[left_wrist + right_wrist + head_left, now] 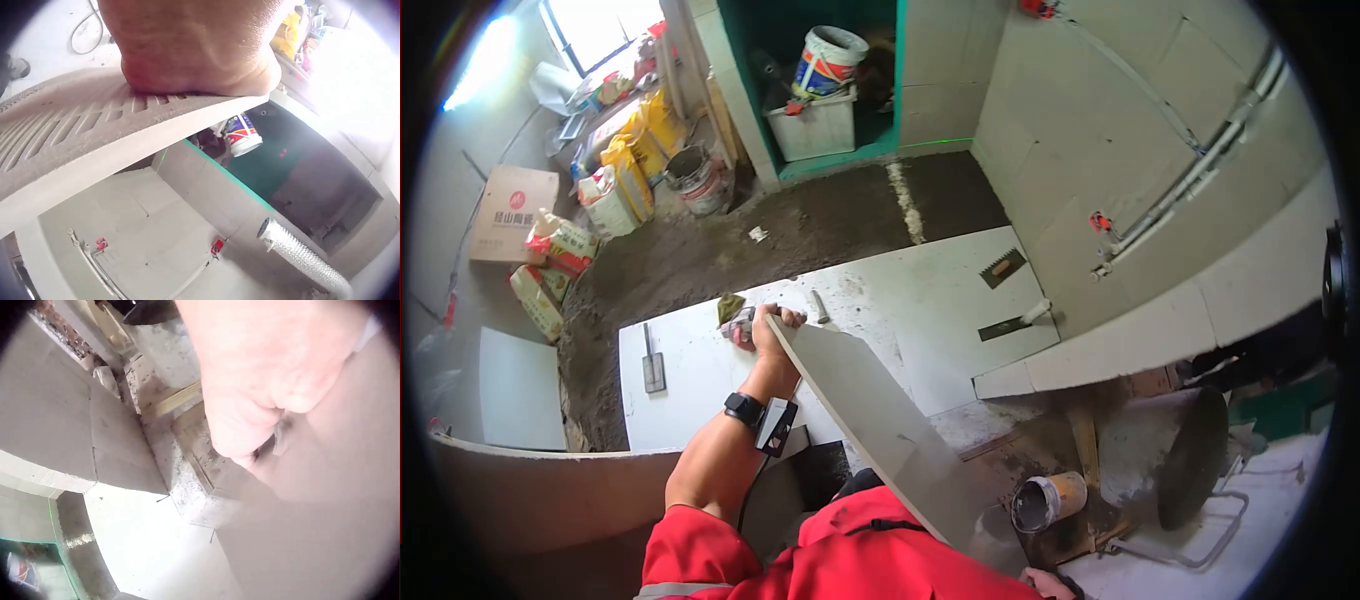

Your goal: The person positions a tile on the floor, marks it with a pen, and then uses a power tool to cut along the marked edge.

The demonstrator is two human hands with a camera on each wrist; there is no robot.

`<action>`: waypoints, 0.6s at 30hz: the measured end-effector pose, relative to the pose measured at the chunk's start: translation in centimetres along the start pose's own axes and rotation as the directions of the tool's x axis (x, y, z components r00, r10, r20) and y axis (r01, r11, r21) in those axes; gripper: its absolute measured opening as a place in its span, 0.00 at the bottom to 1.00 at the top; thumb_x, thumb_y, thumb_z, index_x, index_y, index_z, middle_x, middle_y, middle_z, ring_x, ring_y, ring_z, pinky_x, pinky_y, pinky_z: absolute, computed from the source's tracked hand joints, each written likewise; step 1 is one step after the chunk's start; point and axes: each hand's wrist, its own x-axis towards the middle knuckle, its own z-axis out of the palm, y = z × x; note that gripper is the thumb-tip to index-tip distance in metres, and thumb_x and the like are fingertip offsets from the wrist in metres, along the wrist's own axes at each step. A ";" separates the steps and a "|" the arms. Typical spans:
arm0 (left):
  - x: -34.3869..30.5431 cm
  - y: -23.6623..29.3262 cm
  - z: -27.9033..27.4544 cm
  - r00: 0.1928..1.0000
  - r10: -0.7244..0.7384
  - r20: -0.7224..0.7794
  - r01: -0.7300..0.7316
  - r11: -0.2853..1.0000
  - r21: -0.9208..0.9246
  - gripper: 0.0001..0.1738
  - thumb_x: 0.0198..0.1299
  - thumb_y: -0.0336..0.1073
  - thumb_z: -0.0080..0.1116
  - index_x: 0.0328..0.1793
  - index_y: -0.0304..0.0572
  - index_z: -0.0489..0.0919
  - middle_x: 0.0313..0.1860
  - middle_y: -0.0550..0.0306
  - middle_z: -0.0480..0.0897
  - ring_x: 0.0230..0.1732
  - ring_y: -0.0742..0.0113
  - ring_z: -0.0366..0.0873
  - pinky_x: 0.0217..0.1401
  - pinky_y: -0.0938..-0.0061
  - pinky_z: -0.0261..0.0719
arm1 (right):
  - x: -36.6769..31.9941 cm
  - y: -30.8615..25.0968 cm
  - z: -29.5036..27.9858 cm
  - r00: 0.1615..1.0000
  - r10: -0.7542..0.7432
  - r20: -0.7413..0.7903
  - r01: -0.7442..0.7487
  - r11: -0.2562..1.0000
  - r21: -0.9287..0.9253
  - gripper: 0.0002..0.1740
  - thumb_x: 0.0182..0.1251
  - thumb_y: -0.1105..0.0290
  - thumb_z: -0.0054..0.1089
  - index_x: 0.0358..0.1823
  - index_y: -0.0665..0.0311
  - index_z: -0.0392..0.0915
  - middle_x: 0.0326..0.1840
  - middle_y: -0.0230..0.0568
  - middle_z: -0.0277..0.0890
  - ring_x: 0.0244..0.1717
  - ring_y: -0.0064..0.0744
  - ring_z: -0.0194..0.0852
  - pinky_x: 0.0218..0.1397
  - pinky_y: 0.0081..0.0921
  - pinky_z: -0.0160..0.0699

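A large pale tile [870,400] stands on edge, tilted, in front of the red-sleeved person. The left hand [772,330] grips its far upper corner; in the left wrist view that hand [194,50] is at the edge, above the tile's ribbed back [75,131]. At the near end, the right hand [1050,583] is mostly cut off in the head view. In the right wrist view the right hand [262,381] has its fingers curled at the tile [325,531], their tips hidden. Right beside the left hand lies a red-and-grey tool [740,328] on laid white tiles [700,400].
On the laid tiles lie a notched trowel [1003,269], a flat trowel [1012,326] and a small square-bladed tool [654,372]. Dark mortar bed [800,235] stretches beyond. A bucket [1048,502] and large tub [1165,455] stand at the right, near a low tiled wall [1120,350].
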 end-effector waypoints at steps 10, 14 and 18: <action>20.0 1.1 -11.2 0.856 0.291 0.428 -0.298 0.953 -0.053 0.28 0.39 0.61 0.62 0.37 0.50 0.69 0.26 0.60 0.69 0.32 0.60 0.64 0.45 0.63 0.65 | 1.2 -21.4 4.3 0.932 0.001 0.363 -0.021 0.999 0.050 0.15 0.71 0.54 0.54 0.31 0.55 0.79 0.25 0.24 0.73 0.27 0.21 0.70 0.29 0.20 0.68; 22.3 3.7 -4.6 0.987 0.159 -0.008 -0.159 0.986 -0.055 0.19 0.53 0.54 0.52 0.32 0.48 0.67 0.21 0.60 0.66 0.29 0.60 0.65 0.45 0.63 0.67 | -3.8 -31.4 7.2 0.809 0.167 0.564 -0.181 0.983 -0.031 0.15 0.70 0.54 0.57 0.32 0.57 0.79 0.29 0.26 0.74 0.30 0.24 0.70 0.35 0.21 0.72; 25.5 7.7 2.0 0.963 -0.017 -0.267 0.033 0.998 0.053 0.14 0.59 0.41 0.41 0.21 0.49 0.61 0.13 0.58 0.61 0.25 0.60 0.64 0.44 0.65 0.69 | -0.3 -34.1 8.7 0.954 0.289 -0.078 -0.277 0.757 -0.592 0.35 0.64 0.45 0.58 0.69 0.54 0.69 0.60 0.49 0.76 0.60 0.36 0.73 0.69 0.41 0.64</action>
